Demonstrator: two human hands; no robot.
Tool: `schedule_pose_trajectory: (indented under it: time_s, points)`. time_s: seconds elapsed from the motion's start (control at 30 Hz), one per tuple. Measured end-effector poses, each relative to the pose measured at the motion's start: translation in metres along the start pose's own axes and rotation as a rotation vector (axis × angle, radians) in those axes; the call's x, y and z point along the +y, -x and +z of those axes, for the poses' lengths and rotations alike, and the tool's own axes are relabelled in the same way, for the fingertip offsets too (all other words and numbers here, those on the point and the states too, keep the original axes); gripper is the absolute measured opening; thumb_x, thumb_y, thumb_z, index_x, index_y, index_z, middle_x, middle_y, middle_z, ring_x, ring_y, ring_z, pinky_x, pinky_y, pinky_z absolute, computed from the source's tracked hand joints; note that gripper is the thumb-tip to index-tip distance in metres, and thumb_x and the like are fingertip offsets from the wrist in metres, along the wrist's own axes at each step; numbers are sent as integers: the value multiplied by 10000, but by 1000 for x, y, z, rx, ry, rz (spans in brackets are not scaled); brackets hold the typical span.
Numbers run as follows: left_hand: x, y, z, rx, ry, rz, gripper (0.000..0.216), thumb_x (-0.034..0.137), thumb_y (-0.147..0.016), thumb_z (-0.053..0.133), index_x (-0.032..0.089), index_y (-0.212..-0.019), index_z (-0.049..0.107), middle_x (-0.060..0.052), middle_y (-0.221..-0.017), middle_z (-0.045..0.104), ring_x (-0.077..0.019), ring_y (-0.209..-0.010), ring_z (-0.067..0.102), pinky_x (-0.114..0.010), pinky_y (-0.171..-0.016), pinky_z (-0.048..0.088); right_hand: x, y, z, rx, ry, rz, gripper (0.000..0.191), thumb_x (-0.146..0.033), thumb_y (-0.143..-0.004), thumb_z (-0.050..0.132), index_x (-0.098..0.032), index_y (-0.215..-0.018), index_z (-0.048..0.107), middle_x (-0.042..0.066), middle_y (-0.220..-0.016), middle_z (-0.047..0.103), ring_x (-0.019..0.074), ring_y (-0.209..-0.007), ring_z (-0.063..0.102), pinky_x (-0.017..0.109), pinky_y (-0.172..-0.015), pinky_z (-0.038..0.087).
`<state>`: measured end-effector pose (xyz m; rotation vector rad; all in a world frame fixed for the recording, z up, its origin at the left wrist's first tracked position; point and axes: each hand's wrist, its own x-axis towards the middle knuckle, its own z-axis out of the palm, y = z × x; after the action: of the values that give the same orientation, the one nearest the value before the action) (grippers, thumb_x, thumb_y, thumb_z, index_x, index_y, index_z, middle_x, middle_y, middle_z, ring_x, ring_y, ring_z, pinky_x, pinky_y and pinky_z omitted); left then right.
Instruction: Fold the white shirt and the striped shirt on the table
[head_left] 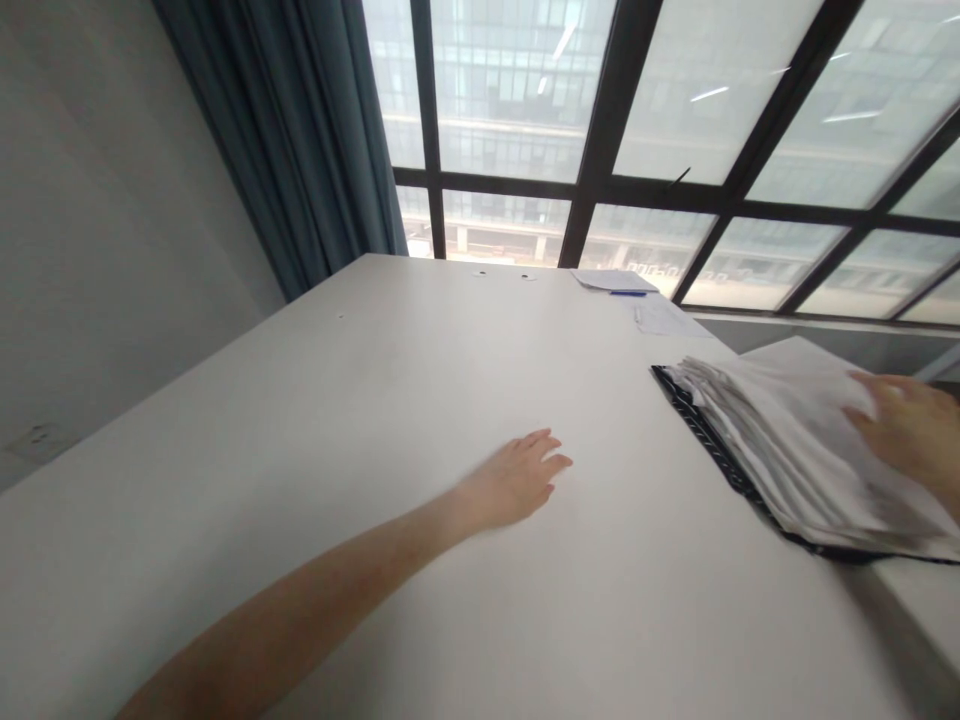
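Note:
My left hand point(517, 480) lies low over the white table point(337, 450) near its middle, fingers stretched out and together, holding nothing. To the right, a thick stack of papers point(780, 440) rests on a black folder point(712, 445) at the table's right edge. My right hand point(904, 425) lies flat on top of that stack, fingers extended toward the left. Both hands are slightly smeared by motion.
A sheet of paper with a blue pen point(628, 293) lies at the table's far edge, another loose sheet point(664, 318) beside it. Large windows with dark frames point(600, 130) stand behind the table, a blue curtain point(300, 140) at the left, a grey wall point(97, 220) further left.

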<state>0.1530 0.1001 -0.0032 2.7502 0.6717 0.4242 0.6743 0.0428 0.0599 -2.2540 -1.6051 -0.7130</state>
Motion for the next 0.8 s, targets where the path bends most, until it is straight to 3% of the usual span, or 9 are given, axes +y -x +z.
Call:
schedule_pose_trajectory:
  time_s: [0.07,0.23,0.33,0.4,0.53,0.8]
  points:
    - [-3,9,-5,-31,-61,-27,392,173,-898,553,193,-1289,529,-151,-1441,473,-301,-1410,331,-479,-1119,335,-52,10,-3,-62,-63,-124,342,-248,-869,592,-87,-1160,670,270,-1192,628,353,-1088,590,491,-843,436]
    - [-37,48,-16,40,-161,-105,328,198,-929,506,222,-1251,564,-109,-1398,531,-259,-1360,419,-435,-1105,362,-201,49,7,-213,-507,-568,306,-324,-942,447,-212,-1147,645,139,-1214,631,279,-1086,621,466,-944,481]
    - [-63,76,-21,83,-218,-191,327,229,-944,488,203,-1260,568,-111,-1361,565,-251,-1308,478,-435,-1076,400,-277,77,12,-328,-625,-717,335,-301,-951,437,-244,-1239,598,116,-1290,607,254,-1154,597,442,-973,488]
    - [-76,92,-24,112,-234,-246,347,247,-952,480,186,-1285,555,-117,-1368,563,-248,-1305,482,-442,-1075,401,-311,90,14,-341,-651,-762,380,-313,-960,434,-238,-1313,552,118,-1370,561,261,-1256,529,454,-1018,461]
    - [-84,105,-26,139,-224,-288,376,211,-953,456,189,-1320,533,-111,-1413,528,-224,-1334,455,-437,-1093,377,-339,99,19,-327,-657,-774,406,-352,-977,421,-231,-1346,541,109,-1422,524,271,-1334,453,490,-1063,422]
    - [-82,104,-26,131,-212,-281,387,178,-946,458,219,-1321,541,-98,-1424,518,-229,-1346,440,-457,-1102,364,-337,99,24,-308,-679,-765,406,-346,-974,424,-250,-1344,557,92,-1400,549,270,-1313,480,490,-1055,434]
